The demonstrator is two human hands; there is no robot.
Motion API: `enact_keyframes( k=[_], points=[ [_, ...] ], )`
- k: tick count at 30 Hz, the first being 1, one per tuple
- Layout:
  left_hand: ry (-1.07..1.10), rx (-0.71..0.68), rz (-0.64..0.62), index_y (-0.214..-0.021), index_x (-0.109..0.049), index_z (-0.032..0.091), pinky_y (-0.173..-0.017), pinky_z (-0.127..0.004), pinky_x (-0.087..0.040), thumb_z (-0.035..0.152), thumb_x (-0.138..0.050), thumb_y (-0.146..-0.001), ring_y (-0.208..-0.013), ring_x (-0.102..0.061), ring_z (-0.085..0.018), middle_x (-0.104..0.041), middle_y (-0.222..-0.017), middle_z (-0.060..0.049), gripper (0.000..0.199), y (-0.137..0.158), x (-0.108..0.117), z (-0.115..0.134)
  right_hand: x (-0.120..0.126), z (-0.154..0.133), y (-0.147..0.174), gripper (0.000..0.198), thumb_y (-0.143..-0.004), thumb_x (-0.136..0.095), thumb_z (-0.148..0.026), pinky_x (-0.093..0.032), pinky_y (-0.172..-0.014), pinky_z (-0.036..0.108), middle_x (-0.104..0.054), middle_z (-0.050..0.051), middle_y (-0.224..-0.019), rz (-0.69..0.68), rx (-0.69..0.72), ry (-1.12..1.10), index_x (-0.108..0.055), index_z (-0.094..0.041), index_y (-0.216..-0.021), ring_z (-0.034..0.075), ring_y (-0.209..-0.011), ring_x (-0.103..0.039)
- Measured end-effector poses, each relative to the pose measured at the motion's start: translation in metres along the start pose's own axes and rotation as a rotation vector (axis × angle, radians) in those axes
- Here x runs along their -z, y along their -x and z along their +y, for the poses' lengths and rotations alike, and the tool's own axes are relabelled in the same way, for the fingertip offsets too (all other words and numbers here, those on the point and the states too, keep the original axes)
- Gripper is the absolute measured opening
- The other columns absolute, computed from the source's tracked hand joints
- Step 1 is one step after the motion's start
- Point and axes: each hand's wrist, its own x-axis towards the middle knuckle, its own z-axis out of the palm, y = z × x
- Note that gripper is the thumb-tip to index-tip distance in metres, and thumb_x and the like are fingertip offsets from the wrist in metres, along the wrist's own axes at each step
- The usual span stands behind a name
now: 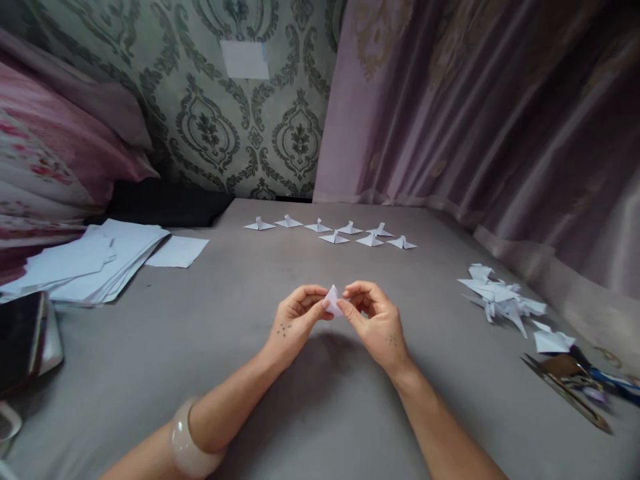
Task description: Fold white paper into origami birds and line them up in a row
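A small folded piece of white paper, pointed at the top, is held up above the grey table between my two hands. My left hand pinches its left side with thumb and fingers. On the other side, my right hand presses its thumb against the paper, with the fingers curled behind. Parts of the paper are hidden by the thumbs. Beyond my hands, several small folded paper figures stand in two loose rows, each with flat points at the sides and a raised middle.
To the left lie a stack of white sheets, a single sheet and a dark phone. At the right are a heap of folded papers, scissors and other small tools. A curtain borders the table's right side.
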Motion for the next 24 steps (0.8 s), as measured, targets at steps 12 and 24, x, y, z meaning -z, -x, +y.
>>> enact_keyframes(
  k=[12, 24],
  points=[
    [-0.097, -0.120, -0.064, -0.092, -0.059, 0.017, -0.074, -0.027, -0.051, 0.030, -0.068, -0.078, -0.079, -0.064, -0.015, -0.068, -0.083, -0.004, 0.021, 0.000, 0.007, -0.010, -0.005, 0.008, -0.002, 0.014, -0.080, -0.063, -0.034, -0.047, -0.071, 0.027, -0.062, 0.003, -0.083, -0.142, -0.043, -0.025, -0.068, -0.021, -0.083, 0.015, -0.077, -0.058],
    [-0.369, -0.348, -0.032, -0.082, -0.063, 0.017, -0.077, -0.025, -0.048, 0.024, -0.061, -0.083, -0.082, -0.061, -0.015, -0.065, -0.087, -0.005, 0.007, -0.003, 0.010, -0.003, 0.000, 0.010, -0.007, 0.004, -0.075, -0.071, -0.022, -0.041, -0.071, 0.023, -0.056, -0.002, -0.081, -0.130, -0.045, -0.246, -0.068, -0.026, -0.075, 0.011, -0.077, -0.051]
  ],
)
